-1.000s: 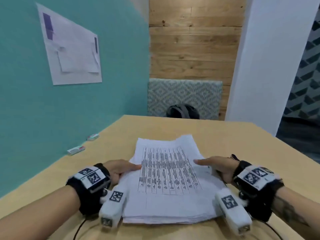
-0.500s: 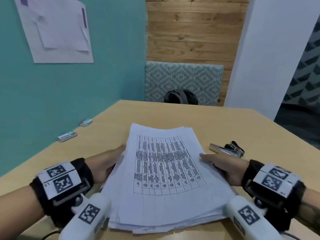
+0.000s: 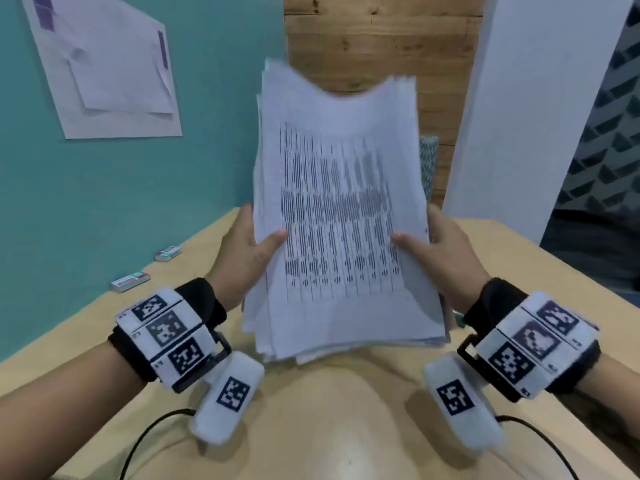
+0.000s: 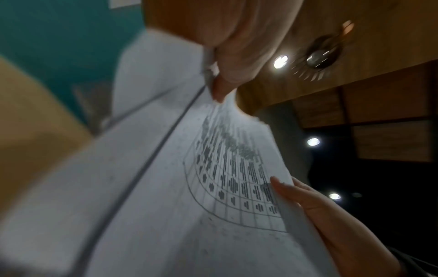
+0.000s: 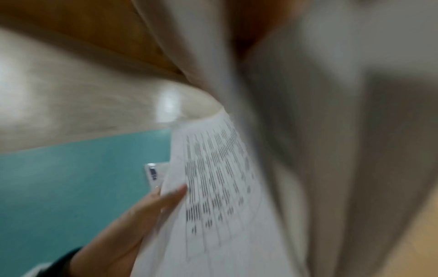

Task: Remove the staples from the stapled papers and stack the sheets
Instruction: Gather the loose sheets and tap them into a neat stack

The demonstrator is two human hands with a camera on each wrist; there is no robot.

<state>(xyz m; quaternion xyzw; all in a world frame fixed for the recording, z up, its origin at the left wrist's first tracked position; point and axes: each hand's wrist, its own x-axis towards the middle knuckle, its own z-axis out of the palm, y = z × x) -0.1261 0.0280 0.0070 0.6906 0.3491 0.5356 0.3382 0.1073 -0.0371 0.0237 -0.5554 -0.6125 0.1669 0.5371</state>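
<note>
Moved: white printed paper stack (image 3: 341,216) was lifted upright off the light wooden worktop (image 3: 346,417).
Room: teal wall (image 3: 104,209).
Hands: left hand (image 3: 247,252) and right hand (image 3: 438,251) grasp the stack's side edges.

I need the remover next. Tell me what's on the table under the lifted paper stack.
Below the paper stack, held upright by the left hand and right hand, only bare table shows. The stack hides the tabletop behind it, so no staple remover is visible.

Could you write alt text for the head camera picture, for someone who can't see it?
Two hands, the left hand and right hand, hold a thick stack of printed papers upright by its side edges above a wooden table. Two small boxes lie by a teal wall.
</note>
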